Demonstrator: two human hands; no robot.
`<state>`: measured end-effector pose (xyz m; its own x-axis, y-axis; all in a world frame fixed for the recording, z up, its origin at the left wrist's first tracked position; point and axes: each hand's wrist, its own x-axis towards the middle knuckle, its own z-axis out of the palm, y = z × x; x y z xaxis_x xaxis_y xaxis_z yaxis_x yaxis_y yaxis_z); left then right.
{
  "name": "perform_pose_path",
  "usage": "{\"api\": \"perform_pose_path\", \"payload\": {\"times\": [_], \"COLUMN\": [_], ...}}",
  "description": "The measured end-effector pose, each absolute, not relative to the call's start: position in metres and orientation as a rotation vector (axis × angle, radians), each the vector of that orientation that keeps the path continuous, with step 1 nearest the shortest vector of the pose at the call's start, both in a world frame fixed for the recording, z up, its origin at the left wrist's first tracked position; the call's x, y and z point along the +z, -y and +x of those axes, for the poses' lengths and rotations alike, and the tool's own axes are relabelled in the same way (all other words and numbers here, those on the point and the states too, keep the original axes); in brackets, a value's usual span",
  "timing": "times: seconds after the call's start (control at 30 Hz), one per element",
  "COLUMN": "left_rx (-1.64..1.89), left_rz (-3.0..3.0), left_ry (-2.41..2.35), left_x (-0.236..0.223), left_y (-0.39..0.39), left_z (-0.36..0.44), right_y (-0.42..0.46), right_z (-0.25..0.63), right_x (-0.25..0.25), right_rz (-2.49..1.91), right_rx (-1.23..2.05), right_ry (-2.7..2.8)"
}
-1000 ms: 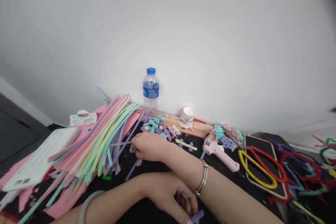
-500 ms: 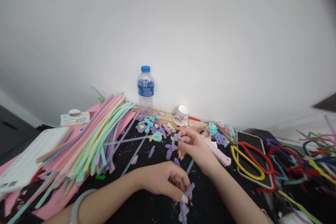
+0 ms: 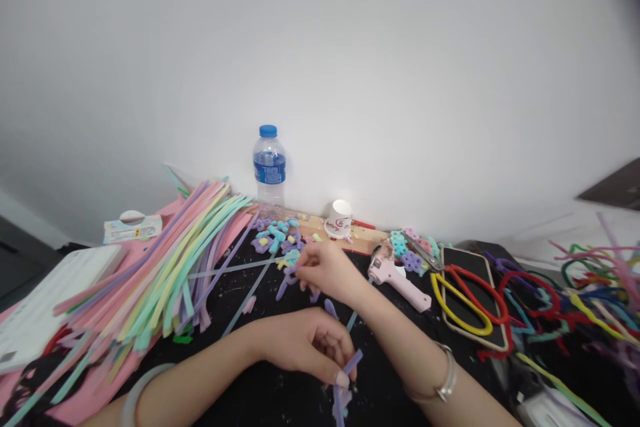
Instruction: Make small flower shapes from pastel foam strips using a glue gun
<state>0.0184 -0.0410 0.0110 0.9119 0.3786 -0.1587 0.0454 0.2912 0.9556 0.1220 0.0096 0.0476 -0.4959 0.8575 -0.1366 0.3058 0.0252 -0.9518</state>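
My left hand (image 3: 313, 347) is closed, with thumb and fingers pinching a purple pipe cleaner (image 3: 351, 363) low in the view. Over the black tabletop, my right hand (image 3: 325, 271) reaches across with its fingers pinched together at a small purple pipe-cleaner piece (image 3: 290, 273); the fingers partly hide it. Just below those fingertips lies a short purple strip (image 3: 282, 289). Beyond them is a heap of purple and turquoise pipe-cleaner flowers (image 3: 277, 235). A pink glue gun (image 3: 400, 280) rests to the right of my right forearm.
A bundle of pastel pipe cleaners (image 3: 175, 267) covers the left, beside a white keyboard-like slab (image 3: 60, 300). At the wall stand a water bottle (image 3: 269, 170) and a paper cup (image 3: 339, 219). Scissors (image 3: 425, 253), a phone-like black slab (image 3: 465, 267) and coloured pipe cleaners (image 3: 595, 287) lie right.
My right hand has moved left from the larger purple piece towards the flower heap, uncovering the glue gun. My left hand keeps its pinch. The whole view has shifted slightly.
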Motion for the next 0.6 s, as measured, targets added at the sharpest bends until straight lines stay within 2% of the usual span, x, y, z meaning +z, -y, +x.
{"api": "perform_pose_path", "payload": {"times": [0.17,0.23,0.3,0.43,0.6], "left_rx": [0.220,0.209,0.199,0.209,0.215], "left_rz": [1.310,1.323,1.309,1.237,1.207], "left_ry": [-0.372,-0.383,-0.396,-0.415,-0.401], "left_x": [0.012,0.012,0.012,0.011,0.014], "left_y": [0.040,0.040,0.040,0.041,0.041], "left_z": [0.016,0.015,0.015,0.017,0.019], "right_y": [-0.020,-0.022,-0.021,-0.013,0.003], "right_z": [0.085,0.091,0.111,0.178,0.253], "right_x": [0.061,0.071,0.081,0.088,0.053], "right_rz": [-0.901,-0.893,-1.013,-1.363,-1.973], "right_rx": [1.553,1.380,1.127,0.873,0.265], "right_ry": [2.145,2.283,2.250,2.090,2.125]}}
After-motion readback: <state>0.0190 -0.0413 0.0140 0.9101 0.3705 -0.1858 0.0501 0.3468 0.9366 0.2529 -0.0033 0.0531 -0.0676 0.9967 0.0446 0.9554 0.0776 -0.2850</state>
